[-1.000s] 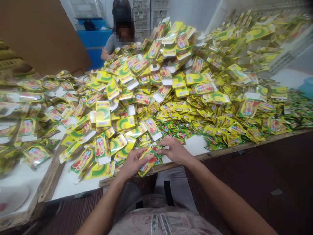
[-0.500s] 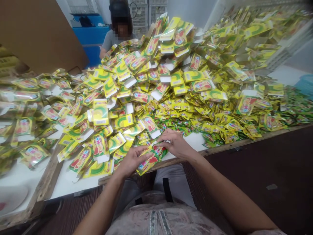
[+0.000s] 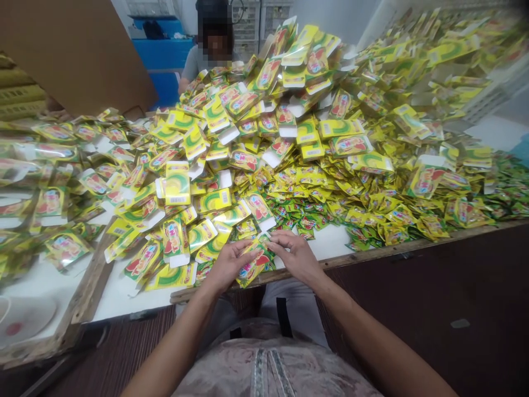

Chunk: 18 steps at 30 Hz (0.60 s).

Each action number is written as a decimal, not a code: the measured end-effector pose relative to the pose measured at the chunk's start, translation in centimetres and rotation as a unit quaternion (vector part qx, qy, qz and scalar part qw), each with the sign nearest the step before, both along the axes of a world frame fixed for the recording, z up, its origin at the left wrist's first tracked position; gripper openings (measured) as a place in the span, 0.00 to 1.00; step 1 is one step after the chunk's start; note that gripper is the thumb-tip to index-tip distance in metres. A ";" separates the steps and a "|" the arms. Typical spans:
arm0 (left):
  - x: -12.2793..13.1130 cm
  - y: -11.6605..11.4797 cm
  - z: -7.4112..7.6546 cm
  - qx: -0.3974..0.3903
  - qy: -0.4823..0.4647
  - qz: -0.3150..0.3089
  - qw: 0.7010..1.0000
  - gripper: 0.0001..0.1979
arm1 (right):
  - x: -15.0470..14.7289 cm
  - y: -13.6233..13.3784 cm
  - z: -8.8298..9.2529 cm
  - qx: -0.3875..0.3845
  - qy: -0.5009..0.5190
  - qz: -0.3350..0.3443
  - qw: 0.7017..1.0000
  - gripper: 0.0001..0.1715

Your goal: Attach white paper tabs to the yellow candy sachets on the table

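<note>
My left hand is closed around a small yellow and green printed carton with a watermelon picture, tilted over the table's front edge. My right hand has its fingertips pinched at the carton's far upper end, by a white flap. Whether a sachet is between those fingers is hidden. Just beyond my hands lie more flat cartons and a heap of small green sachets. Yellow sachets are piled behind them.
A tall mound of cartons fills the table's middle. A wooden strip divides the table at left, beside a white round container. A co-worker sits behind the mound. A white crate tips out cartons at right.
My right fingers have moved to the carton's upper end, and the green sachet seen by them before no longer shows there. The whole view has shifted slightly to the left.
</note>
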<state>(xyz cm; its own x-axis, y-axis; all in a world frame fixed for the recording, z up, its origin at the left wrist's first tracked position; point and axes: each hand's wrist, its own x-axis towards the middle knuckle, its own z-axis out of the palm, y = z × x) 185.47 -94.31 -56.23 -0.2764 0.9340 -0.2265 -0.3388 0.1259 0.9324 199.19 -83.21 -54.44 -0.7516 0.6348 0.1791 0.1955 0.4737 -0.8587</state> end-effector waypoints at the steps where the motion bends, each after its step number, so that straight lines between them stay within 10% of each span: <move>1: 0.1 0.0 0.0 0.003 0.001 0.000 1.000 0.21 | 0.0 -0.2 0.1 -0.015 -0.017 0.033 0.999 0.15; 6: 0.1 0.0 0.3 0.013 -0.002 0.007 1.000 0.22 | -0.3 -0.9 0.2 -0.060 -0.078 0.095 0.991 0.15; 13: -0.5 -0.9 0.7 0.003 0.091 -0.001 0.996 0.23 | -2.1 -1.0 -0.6 -0.104 -0.020 -0.020 0.994 0.13; 18: -6.0 -4.9 3.8 -0.098 0.242 0.068 0.963 0.26 | -3.5 -0.1 -0.7 0.013 0.026 -0.068 0.997 0.14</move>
<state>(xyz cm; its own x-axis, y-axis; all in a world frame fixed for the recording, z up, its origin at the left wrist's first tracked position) 179.45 -99.24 -52.38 -0.5105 0.8341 -0.2089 0.1041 0.3012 0.9479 195.72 -83.32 -55.12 -0.6482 0.7250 0.2328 0.2150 0.4676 -0.8574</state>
